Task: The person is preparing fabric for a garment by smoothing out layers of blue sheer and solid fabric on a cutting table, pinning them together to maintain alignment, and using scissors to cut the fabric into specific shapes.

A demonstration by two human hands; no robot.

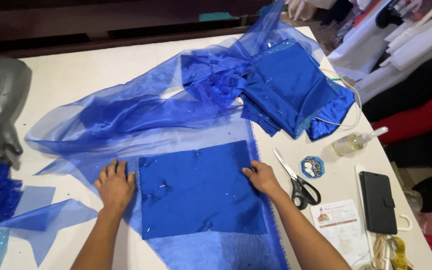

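Nearest the camera, both hands lie flat on blue cloth spread over the white tabletop point(76, 75). The left hand point(114, 184) rests palm down, fingers spread and grasping nothing, on the sheer blue organza point(126, 112) just beside the left edge of a dark blue satin rectangle point(201, 192). The right hand point(262, 177) presses open at the rectangle's upper right corner, fingertips on the satin, holding nothing either.

The rectangle lies fairly smooth on top of the sheer layer, and several pins point(162, 186) already show in it, near its left side and lower left corner. Judging by this, the piece is laid and partly pinned to the organza. The sheer layer still runs uncut well beyond the rectangle on every side, so any cutting around it looks not yet done.

Just right of the right hand lie black-handled scissors point(298, 182), closed and untouched, and a small blue pin box point(312, 166). Near the right edge sit a printed card point(341, 227), a black phone case point(378, 200) and a small clear bottle point(353, 142).

Farther off, the organza bunches in loose folds toward a folded stack of blue satin point(291, 87). At the left edge are blue offcuts point(46, 217) and a grey mannequin hand point(3, 107).
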